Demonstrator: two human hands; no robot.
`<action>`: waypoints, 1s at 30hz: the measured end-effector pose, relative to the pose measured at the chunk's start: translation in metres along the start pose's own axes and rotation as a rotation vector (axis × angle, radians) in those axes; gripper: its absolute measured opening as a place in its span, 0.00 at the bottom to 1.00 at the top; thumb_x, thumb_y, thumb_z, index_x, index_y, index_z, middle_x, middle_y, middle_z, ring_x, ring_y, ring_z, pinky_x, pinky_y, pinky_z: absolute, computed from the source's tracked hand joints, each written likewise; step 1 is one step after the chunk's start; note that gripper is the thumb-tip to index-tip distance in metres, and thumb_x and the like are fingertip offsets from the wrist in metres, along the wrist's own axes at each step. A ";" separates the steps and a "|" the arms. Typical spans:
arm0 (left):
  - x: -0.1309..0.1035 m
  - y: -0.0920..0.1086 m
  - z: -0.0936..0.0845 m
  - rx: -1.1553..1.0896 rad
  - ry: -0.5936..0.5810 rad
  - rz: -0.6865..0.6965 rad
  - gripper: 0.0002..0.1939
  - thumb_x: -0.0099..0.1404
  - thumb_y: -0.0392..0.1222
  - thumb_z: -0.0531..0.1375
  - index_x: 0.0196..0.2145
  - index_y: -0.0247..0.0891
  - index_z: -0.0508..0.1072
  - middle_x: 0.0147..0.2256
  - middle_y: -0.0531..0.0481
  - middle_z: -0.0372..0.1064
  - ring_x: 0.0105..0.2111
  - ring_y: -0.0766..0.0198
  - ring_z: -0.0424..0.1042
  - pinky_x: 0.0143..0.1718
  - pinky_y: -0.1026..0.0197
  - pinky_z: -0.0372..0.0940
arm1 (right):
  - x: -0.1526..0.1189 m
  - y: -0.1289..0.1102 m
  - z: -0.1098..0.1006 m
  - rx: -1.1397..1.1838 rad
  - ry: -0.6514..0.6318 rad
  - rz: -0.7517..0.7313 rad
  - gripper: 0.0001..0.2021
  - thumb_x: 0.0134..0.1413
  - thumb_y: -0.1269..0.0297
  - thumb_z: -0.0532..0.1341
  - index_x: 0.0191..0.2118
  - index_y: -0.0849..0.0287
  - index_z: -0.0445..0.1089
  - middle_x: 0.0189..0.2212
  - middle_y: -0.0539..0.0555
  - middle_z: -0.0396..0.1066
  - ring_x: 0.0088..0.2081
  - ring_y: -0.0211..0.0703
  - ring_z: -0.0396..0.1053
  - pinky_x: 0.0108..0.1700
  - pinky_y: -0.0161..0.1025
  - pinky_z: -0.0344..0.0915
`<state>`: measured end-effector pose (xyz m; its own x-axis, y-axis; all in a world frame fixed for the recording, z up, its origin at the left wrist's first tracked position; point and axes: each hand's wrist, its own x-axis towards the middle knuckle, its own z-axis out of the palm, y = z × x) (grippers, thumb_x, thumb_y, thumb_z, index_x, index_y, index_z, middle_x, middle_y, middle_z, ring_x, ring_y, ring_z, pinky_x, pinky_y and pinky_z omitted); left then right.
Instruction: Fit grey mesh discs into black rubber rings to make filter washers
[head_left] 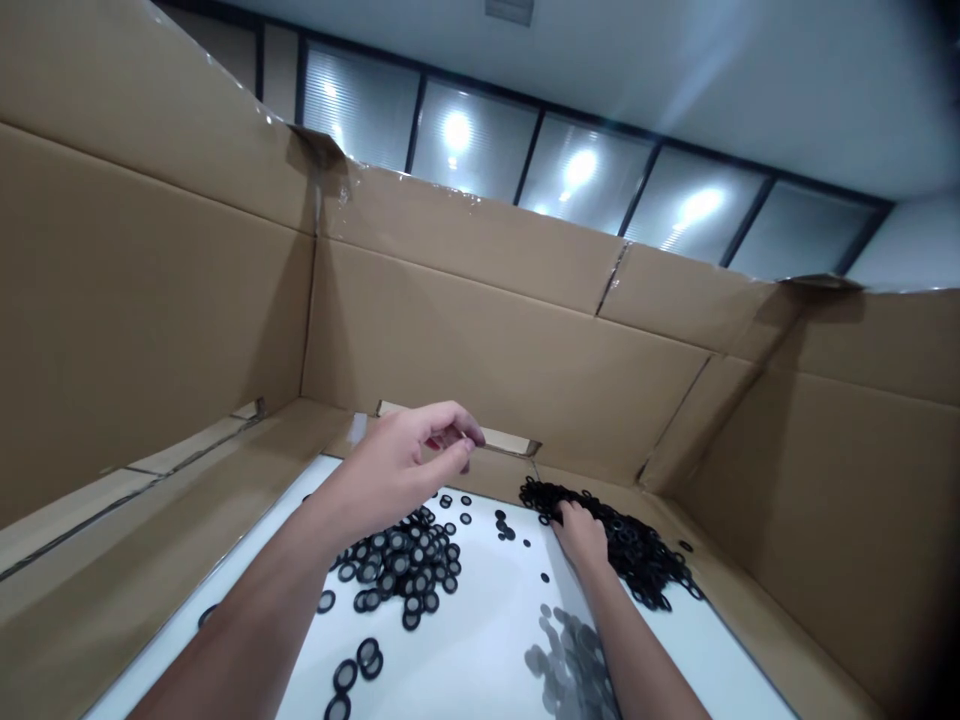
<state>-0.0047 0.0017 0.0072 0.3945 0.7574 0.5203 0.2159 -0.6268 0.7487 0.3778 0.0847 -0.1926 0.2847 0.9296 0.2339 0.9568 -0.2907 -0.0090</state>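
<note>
My left hand (pixel 409 460) is raised above the far part of a white board (pixel 465 650). Its fingers are curled and the thumb tip meets the fingertips; whatever may be pinched there is too small to make out. Below it lies a heap of black rings with grey centres (pixel 401 560). At the near edge of a pile of plain black rings (pixel 645 555), my right hand (pixel 581 535) has its fingers curled in against the pile, tips partly hidden. Translucent grey discs (pixel 574 665) lie beside my right forearm, which covers part of them.
Tall cardboard walls (pixel 465 330) surround the board at the left, back and right. A slot (pixel 510 441) is cut low in the back wall. Several loose black-rimmed rings (pixel 345 676) and small black pieces (pixel 504 525) are scattered on the board.
</note>
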 end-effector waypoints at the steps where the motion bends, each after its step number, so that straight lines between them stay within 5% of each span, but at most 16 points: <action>1: 0.000 0.000 0.000 -0.006 0.001 0.002 0.09 0.66 0.45 0.58 0.39 0.43 0.76 0.34 0.50 0.77 0.36 0.58 0.76 0.33 0.60 0.68 | 0.001 0.000 -0.001 0.000 -0.003 0.007 0.10 0.59 0.66 0.58 0.45 0.60 0.71 0.47 0.63 0.72 0.50 0.55 0.69 0.46 0.45 0.60; 6: -0.002 0.003 0.000 -0.011 -0.026 -0.002 0.09 0.66 0.46 0.58 0.40 0.42 0.76 0.34 0.49 0.76 0.36 0.58 0.75 0.31 0.62 0.66 | 0.000 0.013 -0.018 0.070 -0.006 0.017 0.12 0.57 0.68 0.58 0.47 0.60 0.69 0.46 0.62 0.74 0.48 0.52 0.72 0.43 0.42 0.61; 11: 0.000 0.002 0.007 0.018 -0.090 0.012 0.10 0.67 0.45 0.56 0.39 0.42 0.76 0.35 0.50 0.76 0.35 0.59 0.75 0.31 0.61 0.65 | -0.011 0.016 -0.068 0.235 0.040 -0.087 0.14 0.59 0.65 0.58 0.51 0.60 0.67 0.44 0.59 0.75 0.42 0.44 0.74 0.42 0.38 0.66; 14: 0.005 -0.006 0.020 0.025 -0.163 0.012 0.11 0.67 0.46 0.56 0.40 0.42 0.76 0.35 0.50 0.76 0.35 0.59 0.74 0.34 0.59 0.66 | -0.042 -0.006 -0.116 0.339 0.146 -0.252 0.16 0.62 0.61 0.57 0.55 0.56 0.63 0.50 0.56 0.72 0.47 0.41 0.72 0.47 0.37 0.68; 17: 0.009 -0.014 0.036 0.010 -0.218 -0.005 0.12 0.68 0.49 0.55 0.41 0.42 0.76 0.36 0.50 0.76 0.36 0.59 0.74 0.35 0.59 0.66 | -0.089 -0.036 -0.164 0.484 0.357 -0.597 0.13 0.62 0.62 0.60 0.52 0.55 0.65 0.47 0.57 0.72 0.47 0.46 0.72 0.47 0.43 0.70; 20: 0.008 -0.012 0.051 -0.040 -0.320 0.000 0.13 0.68 0.51 0.55 0.39 0.41 0.75 0.35 0.50 0.76 0.35 0.59 0.73 0.34 0.60 0.64 | -0.129 -0.059 -0.195 0.491 0.493 -0.789 0.12 0.62 0.65 0.60 0.51 0.53 0.65 0.45 0.57 0.72 0.46 0.46 0.72 0.46 0.43 0.71; 24: 0.000 -0.002 0.062 -0.197 -0.447 0.030 0.10 0.67 0.48 0.57 0.37 0.39 0.74 0.34 0.50 0.74 0.35 0.61 0.72 0.34 0.62 0.64 | -0.154 -0.069 -0.207 0.489 0.570 -0.862 0.16 0.61 0.69 0.62 0.53 0.52 0.64 0.43 0.56 0.72 0.44 0.45 0.72 0.44 0.43 0.72; 30: -0.001 -0.003 0.068 -0.256 -0.424 0.014 0.08 0.64 0.45 0.58 0.35 0.38 0.72 0.30 0.52 0.71 0.31 0.63 0.70 0.31 0.64 0.62 | -0.156 -0.070 -0.204 0.497 0.548 -0.860 0.14 0.61 0.67 0.62 0.52 0.53 0.66 0.44 0.56 0.72 0.44 0.45 0.72 0.44 0.41 0.71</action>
<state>0.0548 -0.0093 -0.0231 0.7359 0.5747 0.3579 0.0026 -0.5311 0.8473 0.2545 -0.0861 -0.0299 -0.4258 0.5176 0.7422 0.7749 0.6320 0.0038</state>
